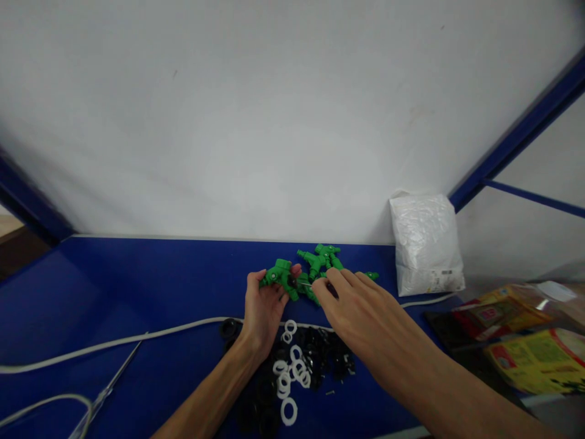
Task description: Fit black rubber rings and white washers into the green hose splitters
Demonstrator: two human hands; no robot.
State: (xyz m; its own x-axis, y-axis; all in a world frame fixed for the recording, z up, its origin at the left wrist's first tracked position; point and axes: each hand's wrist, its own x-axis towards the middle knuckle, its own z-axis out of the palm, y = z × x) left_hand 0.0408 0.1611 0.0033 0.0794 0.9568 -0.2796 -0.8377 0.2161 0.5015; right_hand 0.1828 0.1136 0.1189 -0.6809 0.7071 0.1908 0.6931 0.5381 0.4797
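Observation:
My left hand (266, 303) is closed around a green plastic hose splitter (276, 272), held up over the blue table with a dark part at its right side. In my right hand (350, 302) is a screwdriver (305, 283); its thin metal shaft points left at that dark part, and my fingers mostly cover the handle. Whether the tip sits in a screw is too small to tell. Just behind and between my hands lie several more green splitters (320, 259), partly hidden by my right hand.
Several white rings (289, 411) and small black parts (326, 347) lie below my hands. A white cable (150, 333) crosses the blue table (150, 274). Scissors (112, 384) lie at left. A white plastic package (425, 244) leans on the wall at right, near colourful packets (539, 360).

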